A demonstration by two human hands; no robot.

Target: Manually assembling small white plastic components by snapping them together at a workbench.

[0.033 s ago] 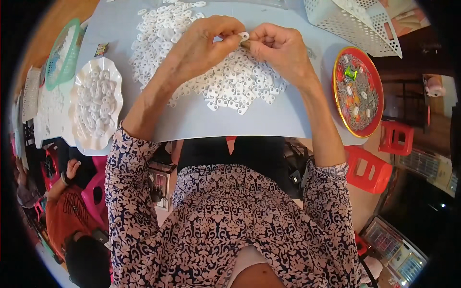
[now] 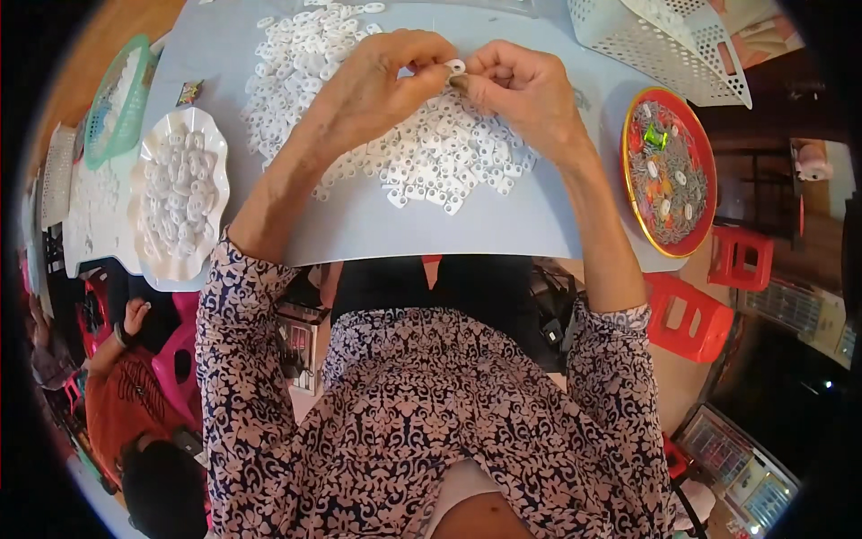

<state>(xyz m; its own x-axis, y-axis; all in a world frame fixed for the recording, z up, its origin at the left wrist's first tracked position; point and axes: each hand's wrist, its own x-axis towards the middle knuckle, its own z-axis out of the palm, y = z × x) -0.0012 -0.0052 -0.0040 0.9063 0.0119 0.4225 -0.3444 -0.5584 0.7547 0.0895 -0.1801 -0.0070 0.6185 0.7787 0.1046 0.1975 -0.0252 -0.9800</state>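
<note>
A heap of small white plastic rings (image 2: 422,153) lies spread over the pale blue table (image 2: 485,225). Above the heap my left hand (image 2: 382,85) and my right hand (image 2: 521,90) meet fingertip to fingertip. Between them is one white ring (image 2: 456,66), pinched by my left thumb and fingers. My right fingers pinch a small dark metal piece (image 2: 458,81) pressed against that ring. Both forearms, in flowered sleeves, come up from the lower edge.
A white scalloped dish (image 2: 148,180) full of white rings stands at the left, with a green basket (image 2: 112,99) behind it. A red-rimmed plate (image 2: 705,180) of small metal parts sits at the right, a white perforated basket (image 2: 664,36) beyond. Red stools (image 2: 691,314) and a crouching person (image 2: 126,395) are below.
</note>
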